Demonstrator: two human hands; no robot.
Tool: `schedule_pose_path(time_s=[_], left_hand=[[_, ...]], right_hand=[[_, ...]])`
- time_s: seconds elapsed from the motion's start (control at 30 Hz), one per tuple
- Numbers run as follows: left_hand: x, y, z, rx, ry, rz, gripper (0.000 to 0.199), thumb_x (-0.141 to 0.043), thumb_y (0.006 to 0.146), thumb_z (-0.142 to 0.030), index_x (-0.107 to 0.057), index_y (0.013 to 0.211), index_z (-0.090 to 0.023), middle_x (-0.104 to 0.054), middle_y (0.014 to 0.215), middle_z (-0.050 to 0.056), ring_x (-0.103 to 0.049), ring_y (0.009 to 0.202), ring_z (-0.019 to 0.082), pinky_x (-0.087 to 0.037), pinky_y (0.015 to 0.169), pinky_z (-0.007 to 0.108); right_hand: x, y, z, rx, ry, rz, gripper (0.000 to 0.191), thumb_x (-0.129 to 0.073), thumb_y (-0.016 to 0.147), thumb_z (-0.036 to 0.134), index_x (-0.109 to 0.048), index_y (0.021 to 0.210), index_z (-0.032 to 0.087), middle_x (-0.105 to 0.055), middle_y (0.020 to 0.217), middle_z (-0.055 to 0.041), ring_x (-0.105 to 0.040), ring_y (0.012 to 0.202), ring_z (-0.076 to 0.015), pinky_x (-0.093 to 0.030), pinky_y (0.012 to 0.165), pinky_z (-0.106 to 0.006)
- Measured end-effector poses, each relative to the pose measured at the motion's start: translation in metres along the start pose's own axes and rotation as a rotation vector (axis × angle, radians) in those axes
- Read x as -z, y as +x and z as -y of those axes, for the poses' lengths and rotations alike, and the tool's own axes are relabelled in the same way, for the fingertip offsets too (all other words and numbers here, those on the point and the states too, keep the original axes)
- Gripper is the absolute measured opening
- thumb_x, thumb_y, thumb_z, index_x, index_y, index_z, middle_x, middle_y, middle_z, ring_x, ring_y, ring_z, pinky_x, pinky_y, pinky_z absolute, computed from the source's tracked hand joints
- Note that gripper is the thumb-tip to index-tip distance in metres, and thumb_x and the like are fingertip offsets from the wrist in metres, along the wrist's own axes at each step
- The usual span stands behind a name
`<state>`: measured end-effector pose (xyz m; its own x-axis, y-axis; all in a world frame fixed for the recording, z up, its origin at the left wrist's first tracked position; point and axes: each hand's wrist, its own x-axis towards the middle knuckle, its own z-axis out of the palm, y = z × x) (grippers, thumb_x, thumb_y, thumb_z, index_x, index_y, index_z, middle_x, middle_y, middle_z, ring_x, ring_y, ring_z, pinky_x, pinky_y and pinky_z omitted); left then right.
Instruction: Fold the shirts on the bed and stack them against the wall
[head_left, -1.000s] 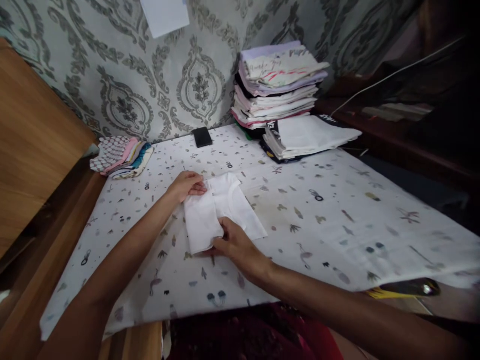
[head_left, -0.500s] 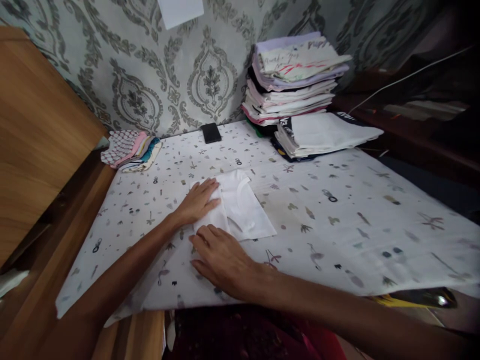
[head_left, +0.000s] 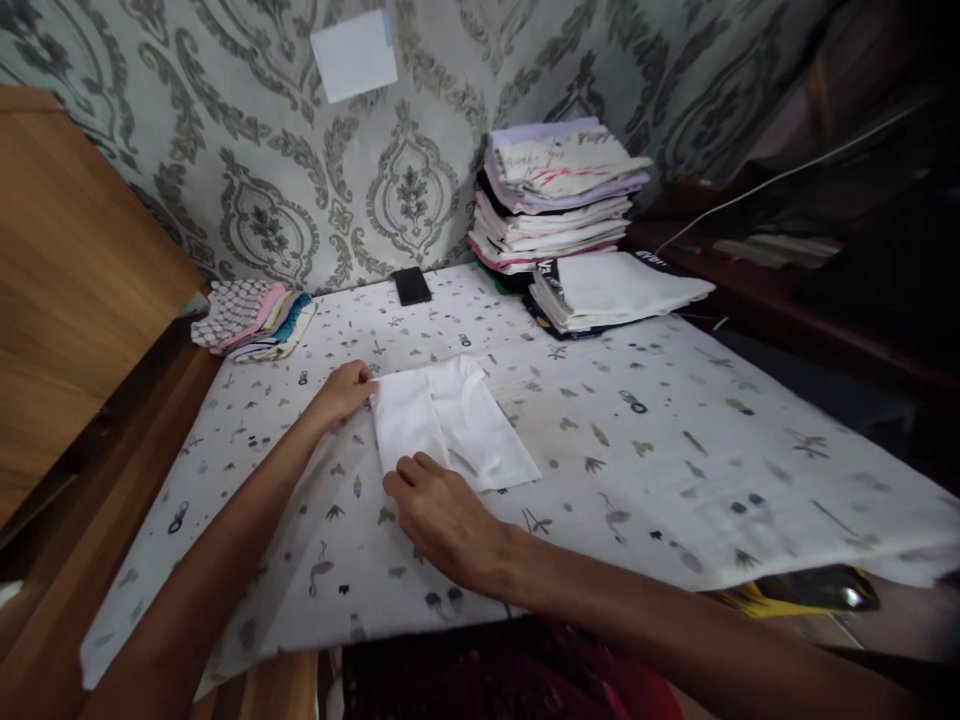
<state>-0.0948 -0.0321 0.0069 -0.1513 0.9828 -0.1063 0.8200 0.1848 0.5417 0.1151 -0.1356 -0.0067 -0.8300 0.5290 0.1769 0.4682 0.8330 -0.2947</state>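
Note:
A small white folded garment (head_left: 409,415) lies flat on the patterned sheet in front of me. A fold runs across its middle, and a curved seam shows on its right part. At its far left corner, my left hand (head_left: 345,393) pinches the cloth edge between thumb and fingers. My right hand (head_left: 454,525) is closed at the near left corner, its fingertips on the cloth's edge. The back of that hand partly hides what it grips.
Tall stacked folded clothes (head_left: 559,205) stand at the back right, with a lower white-topped pile (head_left: 622,290) in front. A small colourful cloth pile (head_left: 255,320) sits at the back left. A black phone-like object (head_left: 412,286) lies near the wall. Wooden furniture (head_left: 82,290) borders the left.
My left hand has gone from lying flat on the garment to pinching its far left corner. My right hand stays by the near left corner. The view has tilted up slightly.

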Motion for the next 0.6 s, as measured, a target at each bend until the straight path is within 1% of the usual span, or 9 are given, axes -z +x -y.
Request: schedule_pose_path(time_s=[0.07,0.17,0.23,0.3,0.37,0.47,0.53,0.6], left_hand=[[0.009,-0.006,-0.003,0.055,-0.138,0.023,0.010,-0.059,0.075,-0.019,-0.049,0.072,-0.021,-0.052,0.054,-0.006,-0.052,0.050,0.013,-0.041,0.048,0.022],[0.023,-0.012,-0.013,0.132,-0.442,0.059,0.013,-0.062,0.071,-0.020,-0.050,0.076,-0.021,-0.053,0.049,-0.007,-0.052,0.043,0.012,-0.040,0.042,0.019],[0.028,-0.012,-0.025,0.128,-0.599,0.057,0.019,-0.066,0.067,-0.020,-0.054,0.083,-0.020,-0.055,0.049,-0.007,-0.053,0.040,0.011,-0.039,0.039,0.016],[0.028,-0.009,-0.041,0.108,-0.729,0.056,0.025,-0.069,0.065,-0.019,-0.059,0.088,-0.020,-0.059,0.053,-0.006,-0.055,0.040,0.010,-0.041,0.038,0.015],[0.021,-0.003,-0.059,0.088,-0.822,0.068,0.022,-0.071,0.066,-0.018,-0.063,0.087,-0.018,-0.063,0.057,-0.004,-0.060,0.044,0.010,-0.047,0.041,0.017],[-0.001,0.009,-0.082,0.068,-0.907,0.089,0.009,-0.070,0.073,-0.015,-0.066,0.081,-0.014,-0.065,0.059,0.001,-0.066,0.051,0.013,-0.056,0.052,0.021],[-0.020,0.017,-0.093,0.079,-0.942,0.111,0.004,-0.068,0.077,-0.013,-0.066,0.080,-0.013,-0.067,0.060,0.003,-0.070,0.057,0.016,-0.060,0.061,0.026],[-0.039,0.022,-0.099,0.103,-0.958,0.130,0.002,-0.067,0.080,-0.012,-0.065,0.080,-0.012,-0.069,0.064,0.006,-0.073,0.066,0.019,-0.062,0.072,0.031]], right_hand=[[0.002,-0.006,-0.002,-0.051,0.120,-0.068,0.024,-0.048,0.083,0.000,-0.060,0.097,0.015,-0.063,0.092,-0.0093,-0.055,0.087,-0.0222,-0.047,0.069,-0.032],[0.008,-0.018,-0.005,-0.090,0.338,-0.237,0.031,-0.046,0.082,0.001,-0.059,0.106,0.016,-0.063,0.094,-0.0076,-0.057,0.086,-0.0196,-0.049,0.073,-0.033],[0.013,-0.029,-0.008,-0.123,0.503,-0.355,0.035,-0.045,0.083,0.003,-0.057,0.113,0.018,-0.062,0.095,-0.0061,-0.058,0.083,-0.0172,-0.050,0.072,-0.031],[0.019,-0.040,-0.016,-0.208,0.644,-0.444,0.037,-0.045,0.084,0.006,-0.056,0.117,0.021,-0.062,0.094,-0.0040,-0.059,0.078,-0.0151,-0.050,0.066,-0.028],[0.024,-0.051,-0.028,-0.324,0.735,-0.491,0.037,-0.047,0.084,0.011,-0.056,0.119,0.023,-0.060,0.090,-0.0016,-0.058,0.072,-0.0137,-0.049,0.061,-0.026],[0.028,-0.068,-0.055,-0.460,0.733,-0.473,0.037,-0.048,0.084,0.015,-0.058,0.119,0.023,-0.059,0.083,0.0004,-0.055,0.065,-0.0133,-0.048,0.058,-0.026],[0.027,-0.077,-0.073,-0.507,0.613,-0.434,0.035,-0.048,0.083,0.015,-0.061,0.115,0.021,-0.061,0.081,-0.0006,-0.055,0.066,-0.0148,-0.049,0.062,-0.029],[0.023,-0.083,-0.087,-0.521,0.438,-0.404,0.033,-0.047,0.083,0.014,-0.065,0.111,0.020,-0.065,0.085,-0.0040,-0.059,0.073,-0.0184,-0.050,0.069,-0.033]])
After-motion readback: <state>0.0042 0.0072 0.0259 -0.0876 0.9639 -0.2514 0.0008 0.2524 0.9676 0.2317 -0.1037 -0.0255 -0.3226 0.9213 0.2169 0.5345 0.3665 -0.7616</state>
